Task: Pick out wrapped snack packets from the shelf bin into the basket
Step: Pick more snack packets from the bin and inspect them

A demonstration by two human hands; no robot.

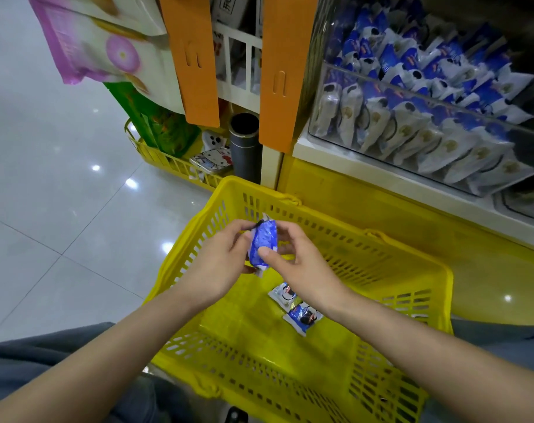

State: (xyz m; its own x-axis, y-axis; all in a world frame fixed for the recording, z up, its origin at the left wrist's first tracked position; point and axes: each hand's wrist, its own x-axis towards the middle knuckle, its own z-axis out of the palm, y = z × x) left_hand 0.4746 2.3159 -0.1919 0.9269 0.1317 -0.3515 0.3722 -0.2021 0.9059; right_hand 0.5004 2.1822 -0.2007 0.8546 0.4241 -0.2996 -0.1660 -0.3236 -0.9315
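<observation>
While the clear shelf bin (316,123) at the upper right is sitting packed with blue-and-white wrapped packets (427,74), the person is standing only a small way into the task, as far as the view shows: two packets are already lying on the floor of the yellow basket (351,248), a white-faced packet (285,296) and a dark blue packet (303,319) just beside it, near the middle and partly hidden by the right wrist. A third, the blue packet (264,245), is hanging in the air above the basket's open top, not yet resting inside, so it is not counting as delivered. Both hands are sharing it: the left hand (220,261) is curling its grip round the packet's left edge and upper end, and the right hand (296,257) is clamping its grip on the other side, with the thumb pressing on the blue face and the fingers folding behind. Neither grip is standing apart or idle. Judging from this, the step in hand is looking like the release of the third packet, which is needing only a letting-go to drop beside the other two. What is remaining is looking like the larger share, since the bin is holding many more, though the task is naming no count, so how many more are wanted is not showing
</observation>
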